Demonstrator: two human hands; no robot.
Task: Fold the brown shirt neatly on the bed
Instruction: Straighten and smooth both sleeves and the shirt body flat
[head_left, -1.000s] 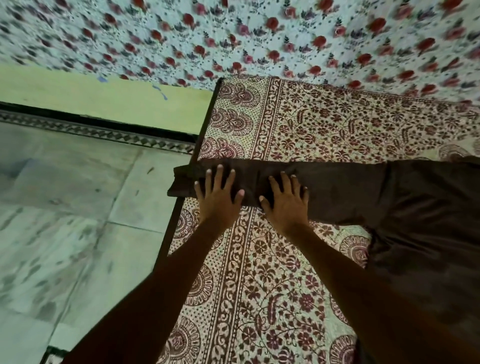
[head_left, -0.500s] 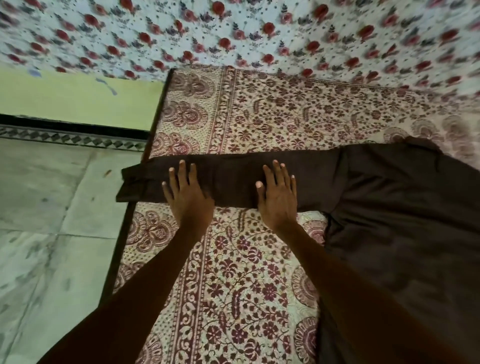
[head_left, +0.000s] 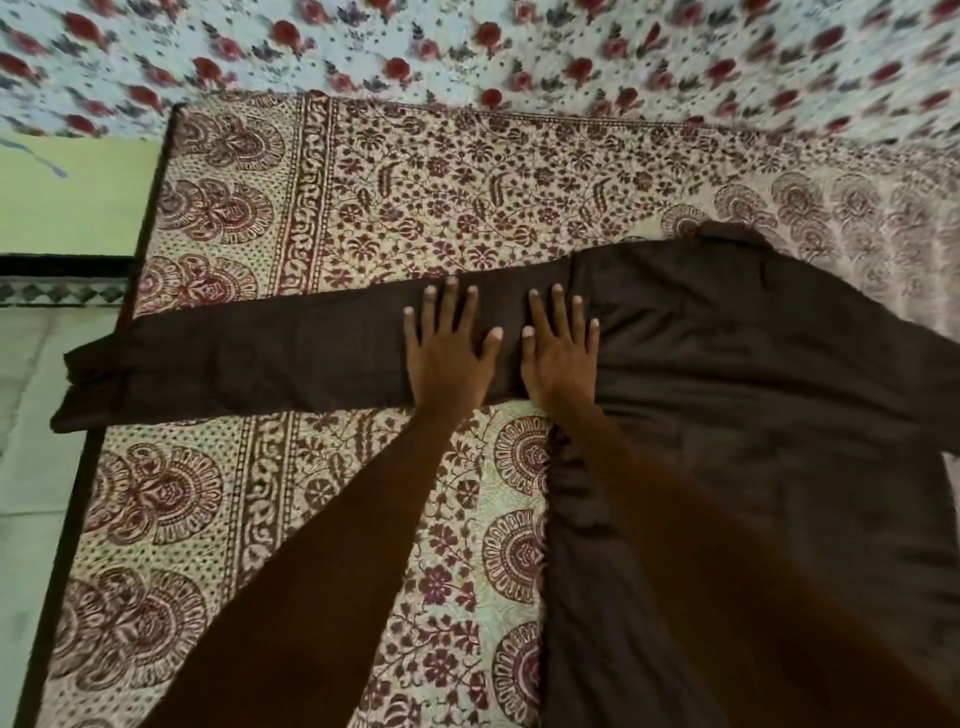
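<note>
Patterned bedspread (head_left: 415, 208) beneath brown shirt (head_left: 753, 415), left hand (head_left: 449, 358) and right hand (head_left: 561, 364) flat, unclenched, side by side on its sleeve (head_left: 260, 358).

shirt (head_left: 753, 415) on bed (head_left: 415, 197), sleeve (head_left: 260, 358) overhanging left edge

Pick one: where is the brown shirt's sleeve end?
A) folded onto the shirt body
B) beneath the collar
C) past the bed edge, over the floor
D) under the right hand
C: the sleeve runs out from the left hand and its cuff end overhangs the bed edge above the floor.
</note>
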